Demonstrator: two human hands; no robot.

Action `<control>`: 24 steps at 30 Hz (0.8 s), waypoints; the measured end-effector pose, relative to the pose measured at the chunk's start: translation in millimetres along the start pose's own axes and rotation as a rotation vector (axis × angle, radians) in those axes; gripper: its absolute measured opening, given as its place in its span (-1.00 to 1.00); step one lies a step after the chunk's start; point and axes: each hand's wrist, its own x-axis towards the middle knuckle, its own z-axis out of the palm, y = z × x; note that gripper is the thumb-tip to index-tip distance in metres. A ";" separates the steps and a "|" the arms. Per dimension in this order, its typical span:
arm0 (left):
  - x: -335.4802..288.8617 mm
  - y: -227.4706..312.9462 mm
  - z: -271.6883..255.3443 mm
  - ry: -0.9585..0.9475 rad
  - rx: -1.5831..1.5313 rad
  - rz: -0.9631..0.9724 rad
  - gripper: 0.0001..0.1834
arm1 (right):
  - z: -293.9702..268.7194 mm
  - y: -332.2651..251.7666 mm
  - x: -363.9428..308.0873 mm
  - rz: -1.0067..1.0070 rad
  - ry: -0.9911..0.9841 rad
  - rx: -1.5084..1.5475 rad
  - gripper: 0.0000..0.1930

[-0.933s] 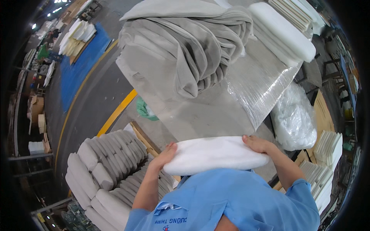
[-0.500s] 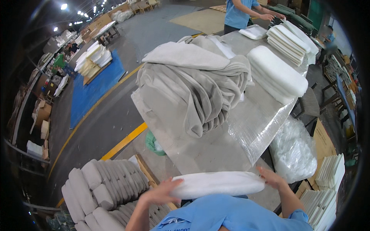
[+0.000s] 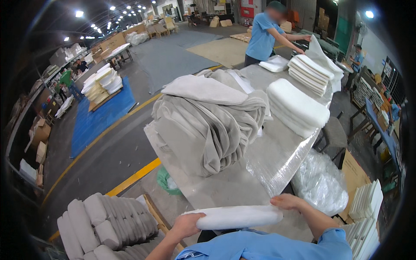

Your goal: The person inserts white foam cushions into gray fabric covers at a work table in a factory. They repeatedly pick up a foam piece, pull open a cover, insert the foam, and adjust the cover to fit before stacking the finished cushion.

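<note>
Both hands grip a white foam pad [image 3: 236, 216] at the table's [image 3: 225, 190] near edge: left hand [image 3: 187, 224], right hand [image 3: 288, 201]. Grey covers [image 3: 208, 125] wait piled; many stuffed cushions [image 3: 104, 225] sit done.

The stack of grey stuffed cushions [image 3: 104, 225] runs off the lower edge. The white foam pad [image 3: 236, 216] hides the left hand [image 3: 186, 225] fingers and covers the near table [image 3: 225, 186] edge.
</note>
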 end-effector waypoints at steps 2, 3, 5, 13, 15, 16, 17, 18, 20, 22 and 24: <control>-20.5 -0.1 -2.4 -0.026 0.042 -0.112 -0.41 | -48.9 -96.6 11.0 -0.029 0.082 -0.107 -0.44; -16.2 0.7 0.3 -0.016 0.032 -0.088 -0.40 | -62.5 -99.9 22.0 -0.208 0.260 -0.146 -0.45; -15.6 -1.4 4.9 0.010 0.021 -0.080 -0.38 | -100.7 -142.6 52.0 -0.513 0.528 -0.171 -0.43; -21.3 3.9 1.7 0.004 0.014 -0.108 -0.32 | -194.0 -303.4 172.9 -0.668 1.212 -0.714 -0.60; -11.9 -0.2 15.1 0.042 0.003 -0.042 -0.31 | -233.5 -302.4 178.3 -0.596 1.097 -0.703 -0.73; -20.1 -3.2 16.1 0.051 -0.011 -0.074 -0.31 | -235.1 -327.2 183.3 -0.620 1.112 -0.611 -0.77; -26.0 -4.8 18.0 0.059 -0.025 -0.093 -0.31 | -242.3 -346.4 181.3 -0.631 1.131 -0.524 -0.80; -27.6 -4.7 17.9 0.062 -0.045 -0.096 -0.30 | -252.9 -361.9 174.2 -0.626 1.151 -0.449 -0.81; -20.4 -11.7 21.0 -0.009 -0.069 -0.013 -0.24 | -288.2 -382.1 147.8 -0.751 1.279 -0.452 -0.82; -16.1 -24.8 20.3 -0.075 -0.123 0.081 -0.19 | -299.1 -414.3 110.6 -0.859 1.371 -0.438 -0.83; -7.5 -35.9 11.2 -0.144 -0.338 0.061 -0.16 | -308.1 -433.6 68.6 -0.916 1.396 -0.436 -0.83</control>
